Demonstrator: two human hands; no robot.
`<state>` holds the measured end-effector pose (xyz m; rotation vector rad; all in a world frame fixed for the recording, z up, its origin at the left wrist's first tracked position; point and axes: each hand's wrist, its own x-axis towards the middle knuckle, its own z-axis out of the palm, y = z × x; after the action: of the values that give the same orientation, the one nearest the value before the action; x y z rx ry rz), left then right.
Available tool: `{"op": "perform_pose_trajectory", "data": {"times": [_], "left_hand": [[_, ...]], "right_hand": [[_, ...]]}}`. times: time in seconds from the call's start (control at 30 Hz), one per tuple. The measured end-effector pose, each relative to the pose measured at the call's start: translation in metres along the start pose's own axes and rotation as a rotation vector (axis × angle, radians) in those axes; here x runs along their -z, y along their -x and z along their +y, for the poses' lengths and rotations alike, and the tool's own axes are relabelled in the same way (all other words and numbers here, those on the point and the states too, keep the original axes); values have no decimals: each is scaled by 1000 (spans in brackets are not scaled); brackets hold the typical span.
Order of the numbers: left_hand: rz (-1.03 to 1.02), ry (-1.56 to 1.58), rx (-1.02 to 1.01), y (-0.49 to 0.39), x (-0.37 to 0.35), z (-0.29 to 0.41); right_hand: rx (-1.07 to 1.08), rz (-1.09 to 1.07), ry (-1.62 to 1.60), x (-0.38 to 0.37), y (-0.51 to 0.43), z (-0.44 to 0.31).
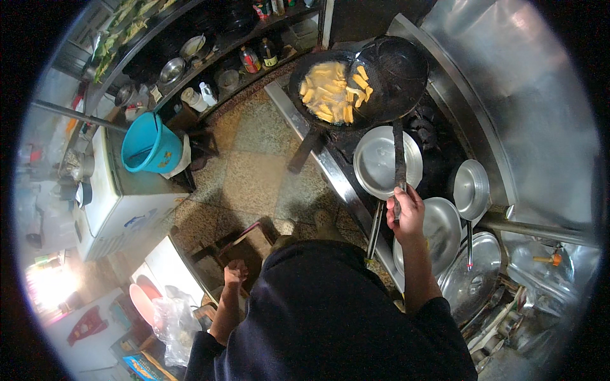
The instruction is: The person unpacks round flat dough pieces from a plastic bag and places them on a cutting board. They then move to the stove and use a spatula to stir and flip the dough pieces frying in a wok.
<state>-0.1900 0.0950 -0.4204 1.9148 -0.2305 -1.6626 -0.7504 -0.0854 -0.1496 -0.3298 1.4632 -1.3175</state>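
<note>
My right hand (405, 209) grips the dark, worn handle (399, 157) of a long-handled utensil, likely a mesh strainer (398, 71), whose round dark head is over the right side of a black wok (300, 107). In the wok, yellow strips of food (329, 90) sit in bubbling oil. A few strips lie apart at the right, near the mesh. The wok's own thick handle (305, 150) points down over the stove edge. My left hand (236, 272) hangs low at my side, fingers curled, above a wooden stool or frame; whether it holds anything is unclear.
Below the utensil handle sits a metal pan (374, 162). More pans (472, 185) and a round metal lid (476, 281) stand at the right. A steel stove edge (329, 164) borders the tiled floor (248, 176). A blue bucket (167, 147) and bottles (250, 59) are left.
</note>
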Motion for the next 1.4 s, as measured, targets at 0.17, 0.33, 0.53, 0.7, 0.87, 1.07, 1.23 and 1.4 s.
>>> {"op": "perform_pose_trajectory", "data": {"times": [0.17, 0.33, 0.53, 0.7, 0.87, 1.07, 1.23, 1.4], "left_hand": [[-82, 70, 72, -3, -6, 6], [-94, 82, -89, 2, -18, 11], [-84, 37, -1, 18, -22, 21], [-162, 143, -188, 21, -14, 1], [-264, 263, 114, -5, 6, -14], [-10, 8, 125, -6, -5, -17], [-33, 59, 20, 4, -8, -13], [-211, 261, 52, 9, -1, -14]], "right_hand": [[57, -15, 67, 1, -1, 1], [92, -8, 128, 3, -8, 0], [92, 21, 112, 1, -10, -2], [73, -5, 89, 0, -6, -4], [50, -65, 90, -1, -6, -2], [85, -20, 228, -6, -10, 8], [118, 35, 332, -11, -14, 12], [132, 75, 346, -10, -13, 8]]}}
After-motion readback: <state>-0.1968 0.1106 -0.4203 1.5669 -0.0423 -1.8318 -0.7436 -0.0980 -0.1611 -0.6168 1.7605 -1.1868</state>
